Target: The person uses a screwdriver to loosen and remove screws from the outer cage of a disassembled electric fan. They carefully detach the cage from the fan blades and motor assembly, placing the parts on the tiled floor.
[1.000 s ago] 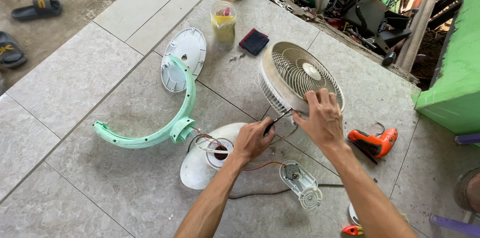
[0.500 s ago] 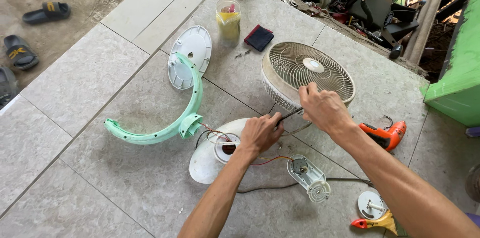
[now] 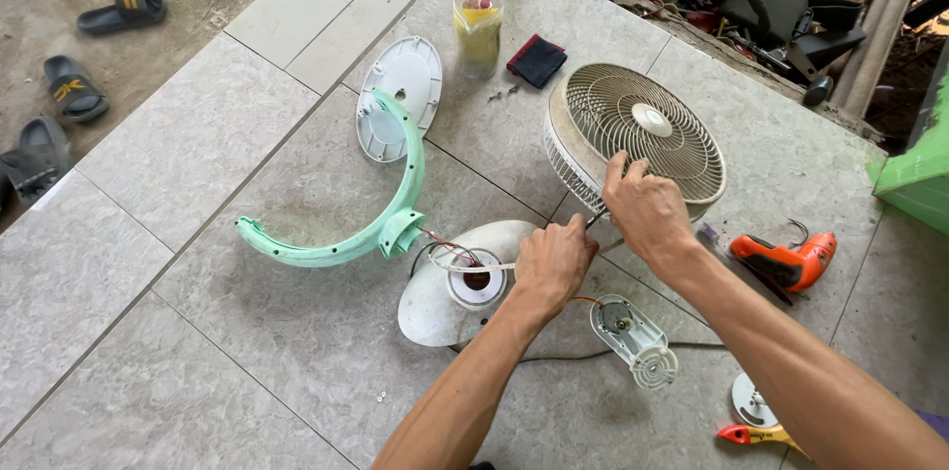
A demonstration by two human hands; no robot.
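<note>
Two hands meet beside the cream round plastic fan grille (image 3: pixel 643 129) on the tiled floor: left hand (image 3: pixel 554 267) fisted around thin wires (image 3: pixel 457 255), right hand (image 3: pixel 647 213) pinching a slim dark tool (image 3: pixel 595 219). Wires look light, limp and easily snapped; best held by the insulation near the white oval fan base (image 3: pixel 445 302).

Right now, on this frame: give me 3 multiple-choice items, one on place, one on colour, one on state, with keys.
1. Where does the orange drill lie?
A. right of the fan cage
B. on the sandals
C. inside the jar

2. What colour is the curved bracket?
A. red
B. mint green
C. black

3. How does the fan cage rest?
A. hung on a wall
B. held up in the air
C. lying on the tiled floor

Key: 1 A, the drill sits on the tiles by the right hand. 2 B, the arc is pale green. 3 C, the cage rests on the tiles while the left hand works beside it.
</note>
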